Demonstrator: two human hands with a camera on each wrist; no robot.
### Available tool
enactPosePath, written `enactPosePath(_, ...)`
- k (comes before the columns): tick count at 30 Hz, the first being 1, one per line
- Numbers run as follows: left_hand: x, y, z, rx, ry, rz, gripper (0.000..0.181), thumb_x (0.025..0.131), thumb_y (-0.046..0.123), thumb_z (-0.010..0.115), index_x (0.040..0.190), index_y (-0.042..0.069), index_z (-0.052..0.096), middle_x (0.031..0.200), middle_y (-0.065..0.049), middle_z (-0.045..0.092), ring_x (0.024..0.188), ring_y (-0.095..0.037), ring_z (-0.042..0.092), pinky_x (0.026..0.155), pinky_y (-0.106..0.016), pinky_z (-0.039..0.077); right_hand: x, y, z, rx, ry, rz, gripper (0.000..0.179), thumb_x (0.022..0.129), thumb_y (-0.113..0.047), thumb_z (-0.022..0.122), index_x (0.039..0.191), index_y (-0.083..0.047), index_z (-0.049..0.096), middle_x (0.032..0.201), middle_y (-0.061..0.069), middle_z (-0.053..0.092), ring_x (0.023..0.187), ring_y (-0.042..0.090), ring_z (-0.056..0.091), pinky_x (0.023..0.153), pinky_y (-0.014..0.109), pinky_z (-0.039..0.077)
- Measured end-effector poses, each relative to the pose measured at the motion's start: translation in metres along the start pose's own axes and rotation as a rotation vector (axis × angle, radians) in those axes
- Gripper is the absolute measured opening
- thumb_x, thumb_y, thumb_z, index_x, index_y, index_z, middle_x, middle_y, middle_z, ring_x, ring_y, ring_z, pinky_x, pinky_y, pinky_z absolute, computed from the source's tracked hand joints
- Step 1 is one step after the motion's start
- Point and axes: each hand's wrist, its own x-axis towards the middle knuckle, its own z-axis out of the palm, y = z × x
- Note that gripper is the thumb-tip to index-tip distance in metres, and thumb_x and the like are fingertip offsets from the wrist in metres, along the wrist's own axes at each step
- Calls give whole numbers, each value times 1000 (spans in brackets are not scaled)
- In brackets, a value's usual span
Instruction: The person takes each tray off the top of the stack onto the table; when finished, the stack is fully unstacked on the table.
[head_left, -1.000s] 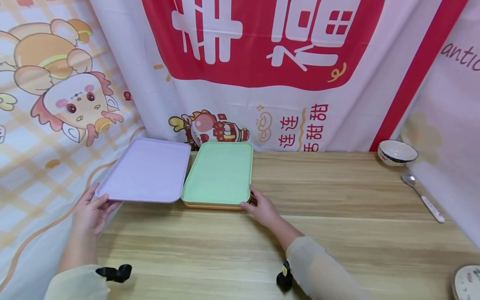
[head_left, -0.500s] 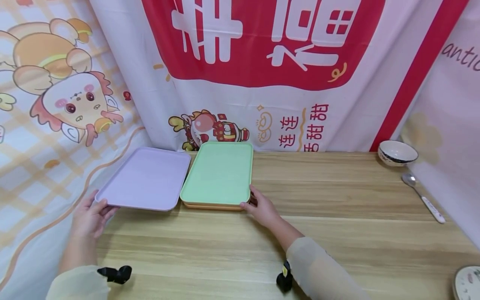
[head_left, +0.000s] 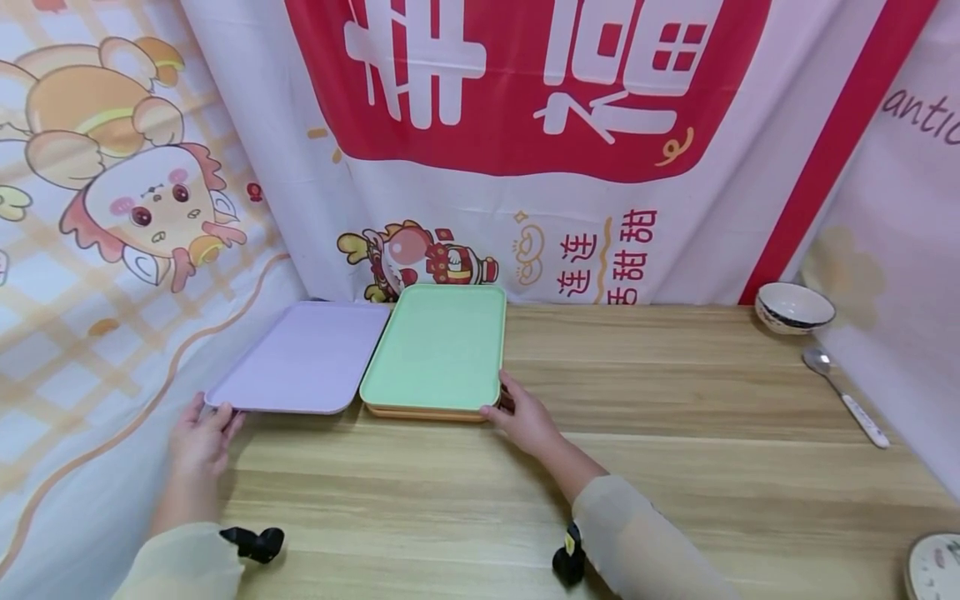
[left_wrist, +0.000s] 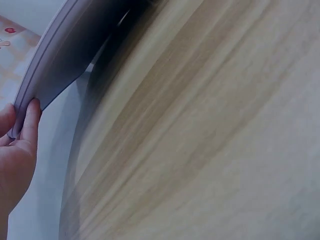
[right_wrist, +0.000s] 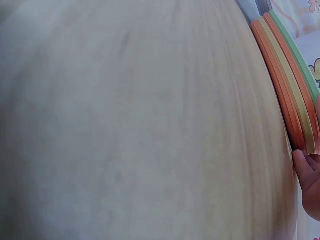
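Observation:
My left hand (head_left: 198, 437) pinches the near left corner of a flat lilac tray (head_left: 303, 358), thumb above and fingers beneath. In the left wrist view the tray's dark underside (left_wrist: 70, 55) shows, its held corner raised off the table. Right beside it lies a stack of trays, a light green tray (head_left: 442, 350) on top. Below the green one, the right wrist view shows orange and yellowish tray edges (right_wrist: 285, 75). My right hand (head_left: 528, 421) grips the stack's near right corner, thumb at the front and fingers along the right side.
A patterned bowl (head_left: 795, 307) stands at the back right of the wooden table (head_left: 637, 367), with a spoon (head_left: 847, 398) in front of it. A round patterned dish (head_left: 936, 567) is cut off at the lower right. Printed cloths (head_left: 247, 125) hang behind and at both sides.
My left hand has moved right and the lilac tray has come down, its far edge lower and closer to the stack. The right hand and the stack have hardly moved.

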Motion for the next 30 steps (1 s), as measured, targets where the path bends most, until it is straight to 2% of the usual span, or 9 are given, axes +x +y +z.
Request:
enactPosePath(5,4,-2,1,72,78,-37,83,97,1,52,156,34,4,164,3,3,75,6,66,91,-12,54,0,0,0,13,0,6,78,93,-35,66,155,-9,26,151,17,45,135,31,49,112,41,46)
enactPosePath(8,5,-6,-1,147,109,-54,80,99,4,50,156,34,1,164,5,2,106,4,63,99,-12,48,0,0,-1,14,2,6,78,93,-34,66,155,-9,27,151,17,45,135,31,49,112,42,46)
enactPosePath(11,6,-10,-3,222,136,-64,79,100,6,48,156,33,-1,164,3,1,138,-4,40,103,-12,42,0,0,0,3,1,4,78,93,-35,67,155,-9,27,150,17,46,135,30,49,112,42,46)
enactPosePath(13,6,-12,-4,244,144,-61,78,100,6,46,156,32,-2,164,2,1,146,-11,26,105,-12,40,0,0,0,-1,-1,2,78,93,-35,66,155,-9,27,150,16,46,135,30,49,112,42,46)
enactPosePath(18,9,-17,-8,295,159,-47,76,100,7,47,157,28,-1,164,-2,4,139,-2,38,103,-10,42,-1,0,0,-1,-6,2,78,93,-37,66,155,-10,27,151,16,45,135,31,49,112,42,46)
enactPosePath(20,10,-18,-12,389,175,-34,75,101,11,48,157,25,1,164,-5,6,139,-3,38,106,-11,41,-1,0,0,-1,-7,1,78,93,-38,66,155,-10,27,150,16,46,135,31,49,113,43,45)
enactPosePath(23,10,-20,-16,547,202,-7,74,101,19,50,157,18,2,164,-8,5,147,-12,29,118,-20,31,-1,1,1,0,-7,2,78,93,-38,66,155,-10,27,150,16,46,135,31,49,113,43,45)
enactPosePath(26,8,-18,-16,707,189,24,77,101,29,49,156,13,-2,164,-9,-1,152,-24,5,127,-33,14,0,0,1,4,-7,5,78,93,-37,66,155,-10,27,150,17,46,135,31,49,112,43,46)
enactPosePath(30,7,-11,-9,753,137,58,80,101,34,49,155,10,-5,163,-9,-5,152,-27,-2,128,-39,6,0,0,1,10,-4,13,78,93,-35,67,155,-11,27,150,17,46,135,31,49,112,43,46)
